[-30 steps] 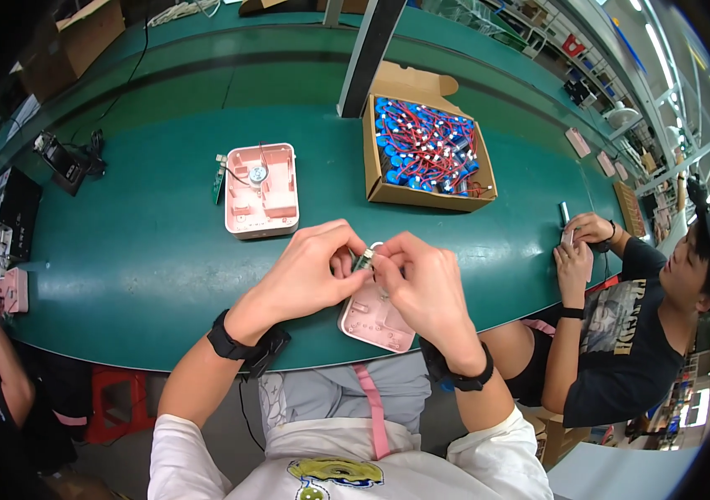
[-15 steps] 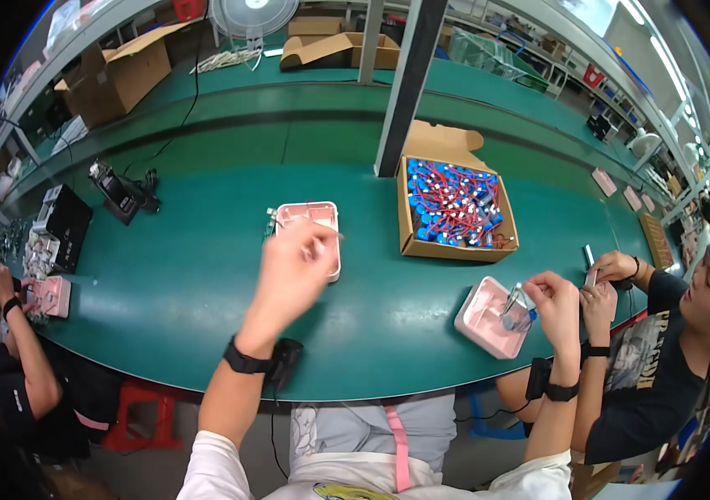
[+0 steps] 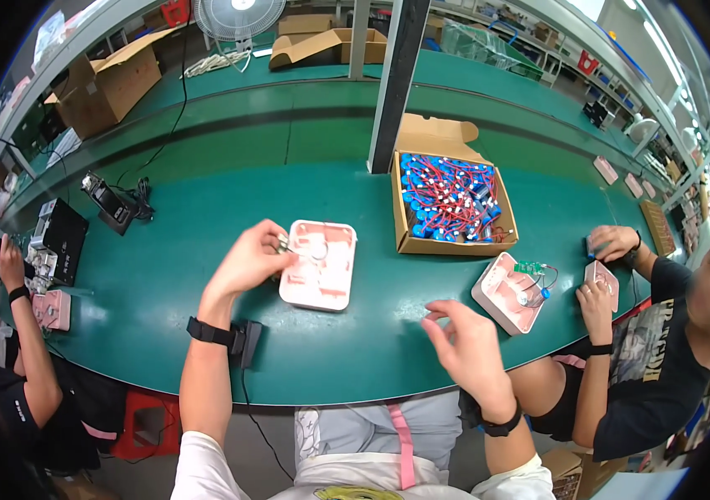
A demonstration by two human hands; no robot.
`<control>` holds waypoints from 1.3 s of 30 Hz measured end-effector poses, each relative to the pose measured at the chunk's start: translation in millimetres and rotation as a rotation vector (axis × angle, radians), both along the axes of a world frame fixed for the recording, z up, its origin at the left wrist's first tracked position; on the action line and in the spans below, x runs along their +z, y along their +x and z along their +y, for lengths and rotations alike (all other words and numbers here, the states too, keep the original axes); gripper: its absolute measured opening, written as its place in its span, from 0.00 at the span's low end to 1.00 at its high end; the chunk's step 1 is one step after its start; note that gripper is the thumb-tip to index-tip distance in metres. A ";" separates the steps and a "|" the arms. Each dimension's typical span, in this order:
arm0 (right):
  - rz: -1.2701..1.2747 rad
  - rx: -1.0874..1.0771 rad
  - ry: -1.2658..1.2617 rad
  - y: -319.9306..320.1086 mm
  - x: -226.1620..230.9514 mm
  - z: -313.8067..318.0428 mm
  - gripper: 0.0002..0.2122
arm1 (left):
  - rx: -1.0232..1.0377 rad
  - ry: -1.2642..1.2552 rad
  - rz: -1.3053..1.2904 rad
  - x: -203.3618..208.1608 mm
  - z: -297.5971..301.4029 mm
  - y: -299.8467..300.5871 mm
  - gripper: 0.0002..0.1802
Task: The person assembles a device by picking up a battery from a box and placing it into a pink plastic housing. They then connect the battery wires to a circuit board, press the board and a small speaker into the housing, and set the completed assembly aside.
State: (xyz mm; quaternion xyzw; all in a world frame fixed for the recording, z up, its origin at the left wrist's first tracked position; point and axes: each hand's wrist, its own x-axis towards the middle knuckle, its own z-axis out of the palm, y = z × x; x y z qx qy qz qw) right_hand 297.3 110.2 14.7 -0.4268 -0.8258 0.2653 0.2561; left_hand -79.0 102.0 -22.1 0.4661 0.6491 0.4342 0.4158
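Note:
A pale pink plastic housing [image 3: 319, 279] lies open side up in front of me, with a thin wire inside it. My left hand [image 3: 248, 260] is at its left edge, fingers closed on a small circuit board [image 3: 283, 243] that they partly cover. My right hand [image 3: 470, 343] is over the table near its front edge, holding nothing, thumb and fingers apart. To its right sits a second pink housing [image 3: 500, 304], tilted in the view. A green circuit board [image 3: 529, 267] rests at its upper rim, wired to a small blue part [image 3: 545, 293].
An open cardboard box [image 3: 455, 247] of blue cylindrical cells with red leads stands beyond, beside a metal post [image 3: 396, 92]. A co-worker's hands [image 3: 600, 287] hold a pink part at right. At left are a black device [image 3: 107, 200] and another co-worker's arm [image 3: 26, 321].
My right hand has left the right-hand housing and moved left, its fingers now apart. My left hand has shifted to the nearer housing's left side and closed on the small board there.

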 end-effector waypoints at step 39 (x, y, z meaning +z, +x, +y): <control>-0.241 -0.171 0.186 6.7 -9.7 18.8 0.11 | -0.405 0.056 -0.050 -0.1 -14.2 146.8 0.17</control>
